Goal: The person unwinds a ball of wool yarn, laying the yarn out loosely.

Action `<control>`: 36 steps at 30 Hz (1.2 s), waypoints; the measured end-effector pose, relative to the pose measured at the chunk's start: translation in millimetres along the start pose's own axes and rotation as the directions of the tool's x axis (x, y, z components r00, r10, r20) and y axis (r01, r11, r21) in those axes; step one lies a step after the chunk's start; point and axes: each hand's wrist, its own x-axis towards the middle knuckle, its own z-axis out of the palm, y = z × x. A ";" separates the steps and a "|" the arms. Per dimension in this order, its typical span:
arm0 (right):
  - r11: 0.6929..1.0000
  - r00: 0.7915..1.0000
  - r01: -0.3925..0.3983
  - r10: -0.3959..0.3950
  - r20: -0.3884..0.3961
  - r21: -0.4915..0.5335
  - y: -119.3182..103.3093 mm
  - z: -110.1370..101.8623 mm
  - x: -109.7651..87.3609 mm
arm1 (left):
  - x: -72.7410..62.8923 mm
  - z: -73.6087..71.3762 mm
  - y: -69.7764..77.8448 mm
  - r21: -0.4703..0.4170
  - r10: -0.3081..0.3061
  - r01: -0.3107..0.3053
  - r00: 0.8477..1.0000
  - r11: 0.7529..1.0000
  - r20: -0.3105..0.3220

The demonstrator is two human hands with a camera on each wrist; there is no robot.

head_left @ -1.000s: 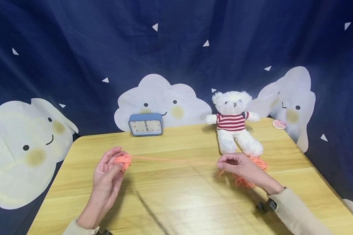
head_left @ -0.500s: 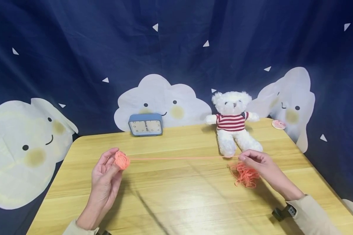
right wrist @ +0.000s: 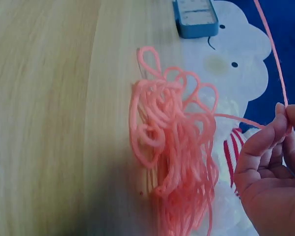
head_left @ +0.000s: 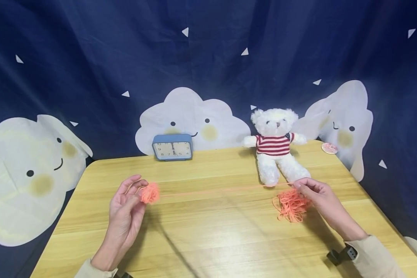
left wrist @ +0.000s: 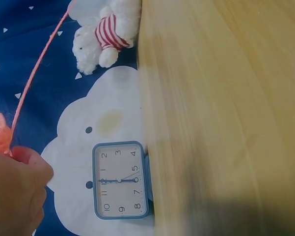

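Observation:
Between thumb and fingers, my left hand (head_left: 126,210) holds a small wound ball of coral yarn (head_left: 150,193) above the left part of the table. A single yarn strand (head_left: 212,190) runs across to my right hand (head_left: 324,200), which pinches it between thumb and fingertips. Below and beside the right hand lies a loose, looped heap of the same yarn (right wrist: 176,132) on the tabletop. In the right wrist view, a strand leads from that heap up to the pinching fingers. Part of the ball is hidden behind the left hand in the left wrist view.
A white teddy bear (head_left: 272,144) in a striped shirt sits at the back right, just behind the yarn heap. The blue clock (head_left: 172,147) stands at the back edge of the wooden table (head_left: 208,239). A round pink disc (head_left: 329,148) is at the back right corner.
My right hand has moved right, away from the left hand, lengthening the strand between them and uncovering more of the heap. The ball has turned in my left hand, which stays nearly in place.

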 end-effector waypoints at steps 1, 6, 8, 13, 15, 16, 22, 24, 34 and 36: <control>1.000 1.000 -0.006 0.006 -0.006 -0.003 0.5 -1.1 0.1 | 0.0 -0.3 0.1 -0.008 0.005 -0.005 1.000 1.000 -0.007; 0.997 0.999 -0.035 0.037 -0.032 0.072 6.6 -7.9 0.6 | 0.0 0.5 3.5 -0.010 0.012 -0.013 0.997 1.000 -0.082; 0.993 0.998 -0.045 0.050 -0.046 0.111 9.9 -11.8 0.2 | 0.1 1.1 4.8 0.005 0.014 -0.013 0.994 1.000 -0.111; 0.982 0.995 -0.054 0.068 -0.072 0.179 17.3 -23.2 -0.7 | 1.4 1.2 6.0 0.069 0.012 -0.002 0.988 0.998 -0.155; 0.978 0.994 -0.053 0.070 -0.079 0.202 19.5 -27.0 -0.5 | 1.8 0.1 5.4 0.080 0.003 0.009 0.989 0.997 -0.145; 0.977 0.994 -0.055 0.074 -0.083 0.207 20.4 -28.5 -0.2 | 1.8 -0.8 5.0 0.075 -0.004 0.014 0.992 0.997 -0.127; 0.989 0.987 -0.141 0.143 -0.078 0.037 25.0 -33.6 2.6 | -0.4 -5.4 2.9 0.009 -0.045 0.045 0.998 0.999 0.041; 0.984 0.983 -0.173 0.171 -0.074 -0.030 27.3 -35.2 3.6 | -0.7 -6.0 2.8 0.005 -0.057 0.057 0.995 0.998 0.077; 0.954 0.968 -0.249 0.240 -0.075 -0.165 35.0 -48.7 5.9 | -4.1 -5.9 1.6 0.104 -0.070 0.069 0.998 0.992 0.003; 0.948 0.968 -0.248 0.238 -0.074 -0.198 35.7 -50.9 5.7 | -4.6 -6.0 1.5 0.115 -0.075 0.076 0.997 0.990 -0.017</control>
